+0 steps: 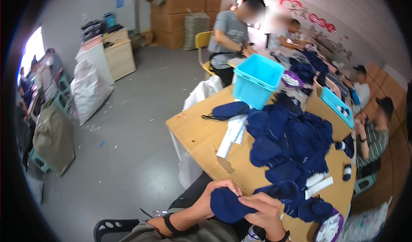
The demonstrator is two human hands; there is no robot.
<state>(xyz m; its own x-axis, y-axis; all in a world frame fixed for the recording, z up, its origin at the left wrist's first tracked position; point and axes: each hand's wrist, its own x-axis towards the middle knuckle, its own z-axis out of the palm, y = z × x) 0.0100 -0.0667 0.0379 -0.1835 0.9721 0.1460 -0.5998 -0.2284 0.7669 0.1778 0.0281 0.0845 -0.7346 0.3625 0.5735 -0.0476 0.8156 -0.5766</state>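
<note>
Both my hands hold a navy blue cloth piece with a rounded edge, just off the near edge of the table. My left hand grips its upper left side, thumb and fingertips closed at the top. From the right, my right hand pinches the same cloth, its fingertips close to the left ones. Whether a thread or small part sits between the fingertips is too small to tell. A heap of similar navy cloth pieces covers much of the wooden table ahead of my hands.
A turquoise plastic bin stands at the table's far side. White paper strips lie left of the heap. A purple-rimmed basket and a dark thread spool are at the right. A co-worker works across the table.
</note>
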